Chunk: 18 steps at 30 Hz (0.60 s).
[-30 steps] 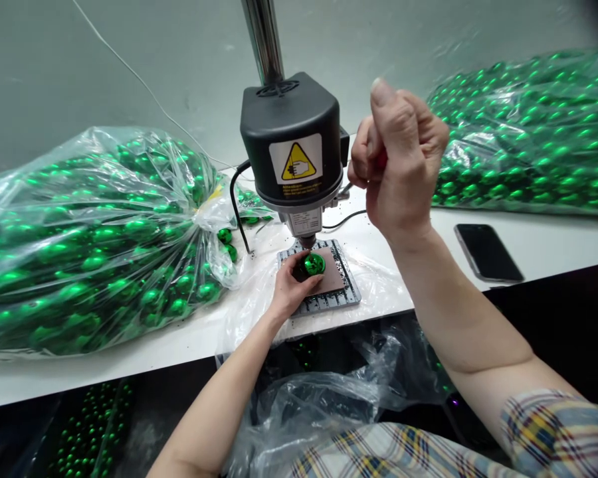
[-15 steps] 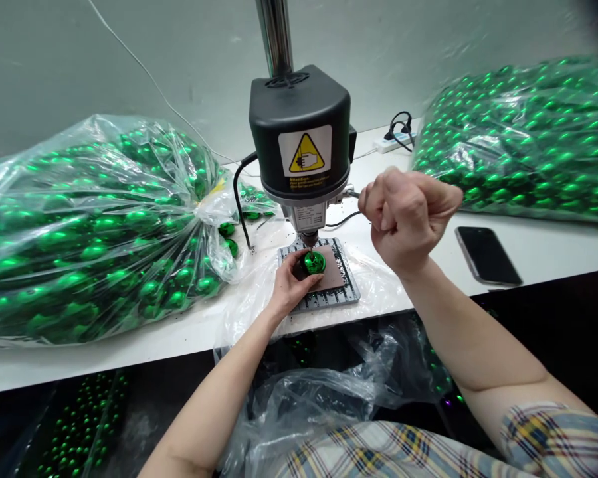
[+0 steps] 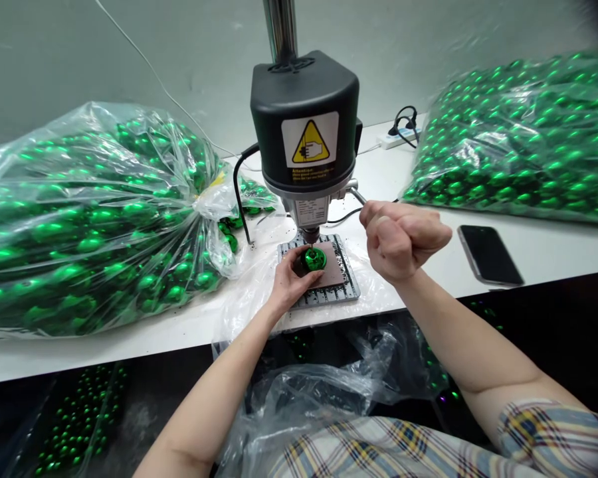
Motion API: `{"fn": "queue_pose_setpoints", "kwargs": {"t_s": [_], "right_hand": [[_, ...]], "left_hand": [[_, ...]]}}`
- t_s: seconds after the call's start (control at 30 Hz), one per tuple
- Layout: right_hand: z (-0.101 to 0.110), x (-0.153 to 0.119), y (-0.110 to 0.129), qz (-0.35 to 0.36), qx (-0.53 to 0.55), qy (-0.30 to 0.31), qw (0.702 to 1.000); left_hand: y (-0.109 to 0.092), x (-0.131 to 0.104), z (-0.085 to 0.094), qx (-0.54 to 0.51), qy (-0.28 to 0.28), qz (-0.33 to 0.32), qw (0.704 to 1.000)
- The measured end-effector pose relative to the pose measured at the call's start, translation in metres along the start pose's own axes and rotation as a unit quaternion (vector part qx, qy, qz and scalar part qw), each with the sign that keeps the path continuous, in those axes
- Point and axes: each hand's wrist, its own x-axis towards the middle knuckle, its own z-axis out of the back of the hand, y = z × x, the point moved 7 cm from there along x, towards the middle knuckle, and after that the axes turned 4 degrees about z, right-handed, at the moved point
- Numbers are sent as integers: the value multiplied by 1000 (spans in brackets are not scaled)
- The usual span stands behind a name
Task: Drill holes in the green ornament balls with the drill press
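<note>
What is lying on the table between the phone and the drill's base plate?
In the head view, only clear plastic sheet and bare table lie between phone and base plate.

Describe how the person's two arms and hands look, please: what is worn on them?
Both hands, the left hand and the right hand, are bare, with no gloves, rings or watch visible. Both forearms are bare too. A plaid sleeve in blue, yellow, red and white covers the right upper arm.

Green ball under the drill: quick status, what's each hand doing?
Left hand pinches green ball on drill plate, bit touching it. Right hand fisted on feed lever. Nothing in the way; phone off to the side.
</note>
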Motion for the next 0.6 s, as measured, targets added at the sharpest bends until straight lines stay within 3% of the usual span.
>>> {"fn": "queue_pose_setpoints", "kwargs": {"t_s": [0.17, 0.27, 0.4, 0.47, 0.53, 0.6], "right_hand": [[1, -10, 0, 27, 10, 21, 999], [0, -9, 1, 9, 15, 13, 1000], [-6, 25, -4, -51, 12, -58, 997], [-10, 48, -15, -120, 21, -93, 988], [-20, 67, -28, -189, 34, -64, 979], [-24, 77, -36, -232, 30, -50, 971]], "left_hand": [[-4, -2, 0, -2, -2, 4, 1000], [-4, -1, 1, -14, -3, 16, 1000], [-3, 1, -1, -20, -6, 29, 999], [-7, -5, 3, -4, -37, 29, 999], [-17, -20, 14, 25, -82, 29, 996], [-31, -40, 23, 68, -54, 27, 996]]}}
